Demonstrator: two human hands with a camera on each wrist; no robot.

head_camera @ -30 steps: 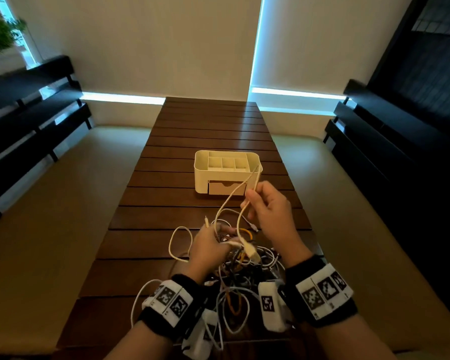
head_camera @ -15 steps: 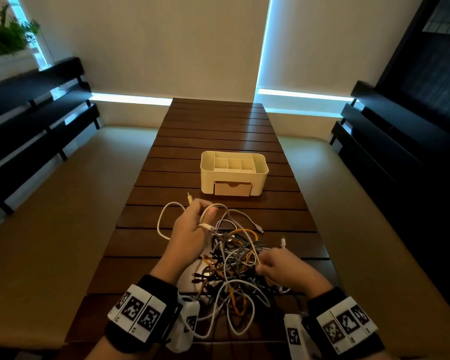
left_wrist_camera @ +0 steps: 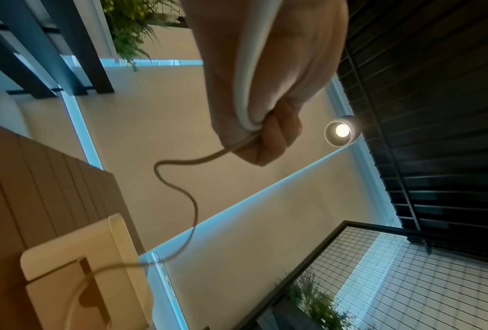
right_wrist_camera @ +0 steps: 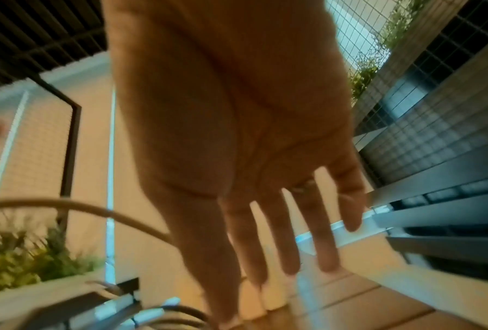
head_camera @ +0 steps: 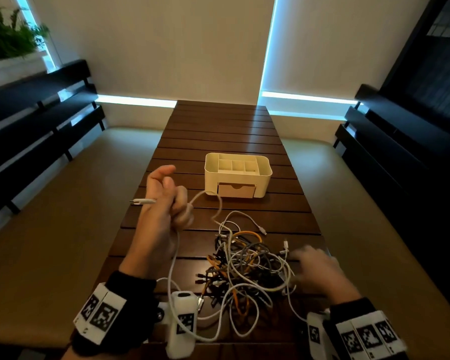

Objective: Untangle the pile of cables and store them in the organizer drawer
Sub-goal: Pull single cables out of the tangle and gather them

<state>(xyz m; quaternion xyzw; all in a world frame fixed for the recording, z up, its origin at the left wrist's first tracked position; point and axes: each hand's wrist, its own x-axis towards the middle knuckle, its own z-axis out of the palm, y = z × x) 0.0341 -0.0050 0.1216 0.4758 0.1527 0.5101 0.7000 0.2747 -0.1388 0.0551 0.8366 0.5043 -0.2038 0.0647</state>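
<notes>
Right hand (head_camera: 313,266) motion-blurred beside the cable pile (head_camera: 247,268); individual strands there impossible to trace.

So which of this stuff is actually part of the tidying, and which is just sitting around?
Part of the job:
- white cable gripped in the left hand
- tangled cable pile, with the right hand open over its edge
- white organizer, its drawer shut

Just there:
- slatted wooden table
- dark benches
- plant
- ceiling lamp

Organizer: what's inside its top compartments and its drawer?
The organizer's visible top compartments look empty; their floors are partly hidden by the walls. The drawer is closed, so its contents cannot be seen.
</notes>
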